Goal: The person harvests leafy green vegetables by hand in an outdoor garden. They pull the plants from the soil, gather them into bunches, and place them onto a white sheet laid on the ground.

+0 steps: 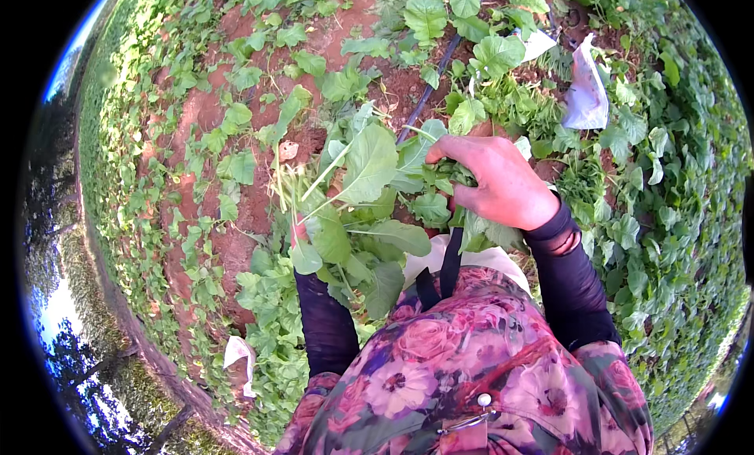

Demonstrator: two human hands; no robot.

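Observation:
A bunch of leafy greens (369,172) with broad leaves and pale stems spreads in front of my body. My left hand (299,233) is at the bunch's left side, mostly covered by leaves, and appears closed around it; its fingers are hidden. To the right, my right hand (499,180) is closed, with thumb and fingers curled around some green leaves (452,171). More leaves hang below its wrist, near my lap.
Low leafy plants (652,211) cover the ground around me, with reddish soil (212,113) between rows. A dark drip hose (432,86) runs ahead. White plastic bags (587,94) lie at the far right, and a white scrap (239,359) lies at the near left.

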